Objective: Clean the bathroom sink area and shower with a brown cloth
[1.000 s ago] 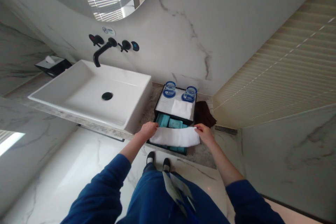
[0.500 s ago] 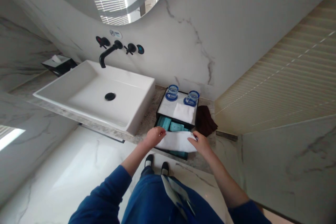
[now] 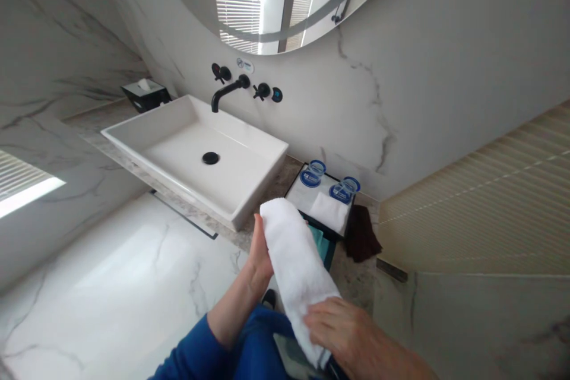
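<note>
A folded white towel (image 3: 293,261) is held up in front of my body, slanting from upper left to lower right. My left hand (image 3: 260,249) supports its far end from the left side, the thumb along the edge and the other fingers hidden behind the cloth. Near its close end, my right hand (image 3: 336,326) lies over the towel with the fingers bent onto it. Beyond the towel stands a black-edged box (image 3: 294,193) with its drawer pulled out. Teal packets (image 3: 317,240) show in that drawer, partly covered by the towel.
On the box are two glasses (image 3: 316,168) on blue coasters and a small folded white cloth (image 3: 329,210). A dark brown cloth (image 3: 362,234) lies at its right. Left is a white basin (image 3: 240,184) under a black tap (image 3: 227,90); a tissue box (image 3: 146,94) stands beyond.
The towel has been lifted off the open drawer and drawn toward my body, turning from level to slanted. My right hand has come nearer, and the view has shifted.
</note>
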### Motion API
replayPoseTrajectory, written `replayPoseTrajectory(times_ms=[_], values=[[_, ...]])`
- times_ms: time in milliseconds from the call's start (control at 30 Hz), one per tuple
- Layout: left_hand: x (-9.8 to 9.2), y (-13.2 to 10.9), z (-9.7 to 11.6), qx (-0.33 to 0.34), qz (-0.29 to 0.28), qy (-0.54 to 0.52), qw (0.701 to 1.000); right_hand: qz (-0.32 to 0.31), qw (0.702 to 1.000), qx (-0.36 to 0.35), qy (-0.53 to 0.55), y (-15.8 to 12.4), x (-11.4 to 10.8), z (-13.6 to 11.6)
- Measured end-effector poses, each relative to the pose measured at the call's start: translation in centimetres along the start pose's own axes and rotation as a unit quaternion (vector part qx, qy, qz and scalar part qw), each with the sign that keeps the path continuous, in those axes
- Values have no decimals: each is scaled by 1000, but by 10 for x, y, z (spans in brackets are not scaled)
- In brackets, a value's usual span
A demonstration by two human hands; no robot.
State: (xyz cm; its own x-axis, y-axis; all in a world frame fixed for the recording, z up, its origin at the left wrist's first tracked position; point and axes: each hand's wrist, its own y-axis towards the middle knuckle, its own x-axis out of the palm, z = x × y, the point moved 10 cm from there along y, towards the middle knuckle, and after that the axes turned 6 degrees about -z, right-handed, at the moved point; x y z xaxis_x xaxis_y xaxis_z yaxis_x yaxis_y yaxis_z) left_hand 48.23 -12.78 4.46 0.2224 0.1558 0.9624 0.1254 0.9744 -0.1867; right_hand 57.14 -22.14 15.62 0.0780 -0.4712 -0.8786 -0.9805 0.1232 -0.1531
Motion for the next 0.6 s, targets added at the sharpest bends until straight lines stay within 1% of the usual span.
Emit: replayPoseTrajectory(times_ms=[67,167,267,333,367,400,433,467,500,533,567,600], values=[[7,3,4,2,-15,-6,1000,30,999,-17,-13,-1,0,3],[8,4,6,10,-12,-10,1000,63,996,-49,-40,-2,-3,1],[7,5,10,23,-10,-13,1000,92,992,-58,-57,-3,-15,-6],[4,7,11,24,-9,-9,1000,102,992,-57,-54,-6,-28,-13],[0,8,11,20,1,2,1000,98,993,-47,-47,-9,-35,-14],[-8,10,11,15,27,25,999,95,994,-37,-33,-13,-43,-15],[-19,11,10,13,64,56,996,104,994,-24,-15,-18,-52,-13],[-32,11,11,18,109,86,990,126,992,-5,7,-26,-63,-8],[-44,10,12,32,148,118,981,159,986,26,32,-35,-74,3],[-53,10,14,52,172,153,972,205,974,73,61,-47,-84,20],[-57,11,14,69,175,200,961,259,953,128,94,-61,-92,43],[-59,12,12,77,162,256,950,313,921,189,136,-76,-96,69]])
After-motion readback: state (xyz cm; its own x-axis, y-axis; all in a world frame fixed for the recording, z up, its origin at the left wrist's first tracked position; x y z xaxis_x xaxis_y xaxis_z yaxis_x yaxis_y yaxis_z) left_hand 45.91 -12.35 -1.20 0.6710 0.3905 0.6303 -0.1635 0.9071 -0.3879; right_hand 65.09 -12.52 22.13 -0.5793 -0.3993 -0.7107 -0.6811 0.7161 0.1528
